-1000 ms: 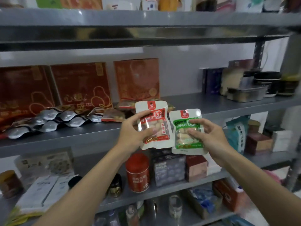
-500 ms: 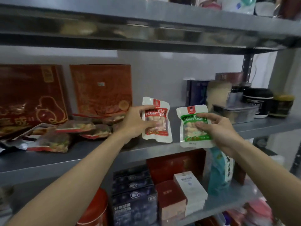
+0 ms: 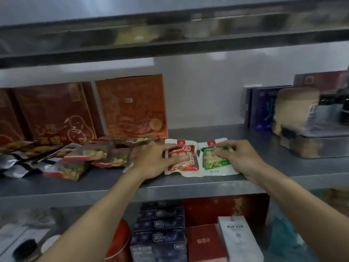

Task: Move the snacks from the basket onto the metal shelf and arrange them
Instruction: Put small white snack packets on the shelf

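Two peanut packets lie flat side by side on the metal shelf. My left hand holds the red peanut packet by its left edge, thumb and fingers on it. My right hand holds the green peanut packet at its right side, fingers curled on its face. A loose pile of other snack packets lies just left of my left hand. No basket is in view.
Red gift boxes and an orange box stand against the back wall. Silver packets lie far left. A dark blue box and a metal container stand at the right. Bare shelf lies between the green packet and the container.
Both hands moved forward and down, and the two packets went from upright in the air to flat on the shelf. The camera came closer to the shelf.
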A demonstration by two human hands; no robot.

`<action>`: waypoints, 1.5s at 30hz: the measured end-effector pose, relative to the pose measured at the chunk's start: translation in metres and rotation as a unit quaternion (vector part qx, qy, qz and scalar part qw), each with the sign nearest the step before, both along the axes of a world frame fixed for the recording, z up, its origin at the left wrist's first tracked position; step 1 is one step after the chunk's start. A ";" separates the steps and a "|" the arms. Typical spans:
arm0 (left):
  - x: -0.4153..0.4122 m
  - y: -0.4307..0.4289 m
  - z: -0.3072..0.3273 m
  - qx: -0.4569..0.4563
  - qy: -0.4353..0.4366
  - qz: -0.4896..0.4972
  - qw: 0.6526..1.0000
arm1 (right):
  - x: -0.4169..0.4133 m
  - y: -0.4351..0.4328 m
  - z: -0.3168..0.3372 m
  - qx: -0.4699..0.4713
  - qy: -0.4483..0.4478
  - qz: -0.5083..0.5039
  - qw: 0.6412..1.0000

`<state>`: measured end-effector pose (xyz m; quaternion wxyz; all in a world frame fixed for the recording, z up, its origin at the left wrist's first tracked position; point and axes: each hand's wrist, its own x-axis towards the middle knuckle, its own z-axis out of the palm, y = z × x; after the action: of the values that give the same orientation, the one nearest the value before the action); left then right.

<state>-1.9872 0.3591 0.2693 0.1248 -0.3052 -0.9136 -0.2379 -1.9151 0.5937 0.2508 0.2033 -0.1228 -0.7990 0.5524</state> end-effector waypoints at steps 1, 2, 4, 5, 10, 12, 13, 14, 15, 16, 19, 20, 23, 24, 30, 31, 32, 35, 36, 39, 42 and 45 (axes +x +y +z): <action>0.000 0.001 0.001 -0.007 0.005 0.005 1.000 | -0.001 0.001 -0.001 0.008 0.000 0.001 1.000; 0.000 0.002 0.000 -0.008 0.007 0.007 1.000 | -0.002 0.002 -0.002 0.020 -0.001 0.000 1.000; 0.000 0.003 -0.001 -0.013 0.015 0.006 1.000 | -0.004 0.005 -0.004 0.048 -0.002 -0.007 0.999; -0.001 0.004 -0.002 -0.020 0.020 0.009 1.000 | -0.005 0.006 -0.005 0.060 -0.002 -0.010 0.998; -0.012 0.005 -0.012 -0.047 0.016 0.030 0.998 | -0.009 0.004 -0.005 0.131 -0.025 -0.012 0.991; -0.016 0.005 -0.013 -0.035 0.025 0.032 0.999 | -0.008 0.002 -0.005 0.191 -0.039 -0.020 0.981; -0.016 0.005 -0.012 -0.031 0.027 0.031 0.999 | -0.007 0.001 -0.005 0.204 -0.035 -0.021 0.978; -0.016 0.006 -0.012 -0.034 0.029 0.028 0.999 | -0.004 -0.001 -0.004 0.202 -0.029 -0.016 0.979; -0.014 0.006 -0.011 -0.043 0.033 0.023 0.998 | -0.002 -0.002 -0.002 0.194 -0.022 -0.010 0.981; -0.013 0.005 -0.009 -0.055 0.036 0.017 0.998 | 0.002 -0.003 0.001 0.185 -0.012 -0.007 0.983; -0.009 0.003 -0.003 -0.076 0.027 0.008 0.997 | 0.009 -0.005 0.004 0.206 0.004 -0.007 0.978; -0.009 0.001 -0.002 -0.073 0.027 0.008 0.997 | 0.012 -0.008 0.005 0.229 0.005 0.001 0.973; 0.000 -0.004 0.004 -0.060 0.056 0.016 0.996 | 0.025 -0.017 0.006 0.331 0.005 0.030 0.943; 0.004 -0.005 0.007 -0.065 0.070 0.023 0.995 | 0.029 -0.020 0.008 0.375 0.006 0.036 0.926; 0.041 -0.018 0.013 -0.090 0.138 0.064 0.984 | 0.043 -0.047 0.022 0.508 0.000 0.075 0.858; 0.048 -0.022 0.012 -0.099 0.140 0.075 0.982 | 0.045 -0.054 0.023 0.518 -0.003 0.084 0.851; 0.055 -0.028 0.012 -0.110 0.139 0.090 0.980 | 0.047 -0.062 0.022 0.524 -0.005 0.094 0.847; 0.077 -0.053 0.006 -0.138 0.163 0.149 0.966 | 0.052 -0.089 0.014 0.543 0.002 0.112 0.832; 0.084 -0.062 0.003 -0.142 0.177 0.166 0.960 | 0.052 -0.098 0.009 0.552 0.010 0.108 0.827; 0.107 -0.101 -0.010 -0.143 0.180 0.221 0.948 | 0.054 -0.134 -0.001 0.561 0.056 0.083 0.822; 0.132 -0.153 -0.022 -0.149 0.153 0.283 0.935 | 0.058 -0.184 -0.007 0.565 0.077 0.102 0.816; 0.159 -0.214 -0.033 -0.156 0.149 0.331 0.918 | 0.066 -0.239 -0.013 0.551 0.075 0.146 0.818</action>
<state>-1.8283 0.1448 0.2368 0.2822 -0.0325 -0.9587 0.0107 -1.8494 0.3545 0.2381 0.2136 0.1701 -0.9607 0.0503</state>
